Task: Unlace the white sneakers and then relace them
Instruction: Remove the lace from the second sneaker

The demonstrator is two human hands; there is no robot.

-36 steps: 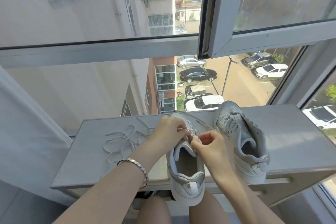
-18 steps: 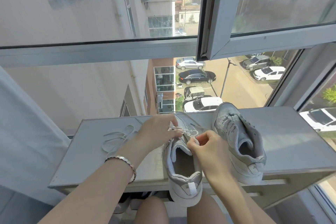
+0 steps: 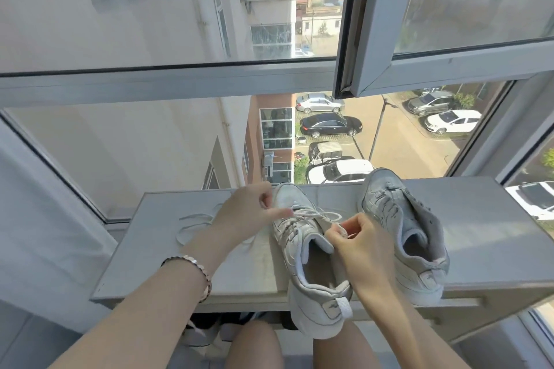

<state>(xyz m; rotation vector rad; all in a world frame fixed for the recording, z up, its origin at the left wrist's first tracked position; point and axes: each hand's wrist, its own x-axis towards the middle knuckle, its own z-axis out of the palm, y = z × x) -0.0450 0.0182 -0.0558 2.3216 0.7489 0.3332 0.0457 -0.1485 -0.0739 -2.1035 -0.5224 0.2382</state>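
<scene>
Two white sneakers stand on a grey table [image 3: 494, 237] by the window. The near sneaker [image 3: 302, 252] hangs with its heel over the table's front edge and has a lace [image 3: 314, 214] threaded across its eyelets. My left hand [image 3: 248, 213] pinches that lace at the sneaker's left side. My right hand [image 3: 356, 246] pinches the lace's other part above the tongue on the right. The second sneaker [image 3: 401, 231] stands to the right with no lace in its eyelets. A loose white lace [image 3: 192, 225] lies on the table at the left, partly hidden by my left forearm.
An open window sash [image 3: 419, 69] juts inward above the table at the upper right. The fixed window frame [image 3: 150, 84] runs behind the table. My knees [image 3: 299, 344] are under the table's front edge, with dark shoes on the floor below.
My left hand has drawn back to the left, pulling the lace sideways and uncovering the sneaker's toe. My right hand stays at the tongue. The camera has tilted slightly.
</scene>
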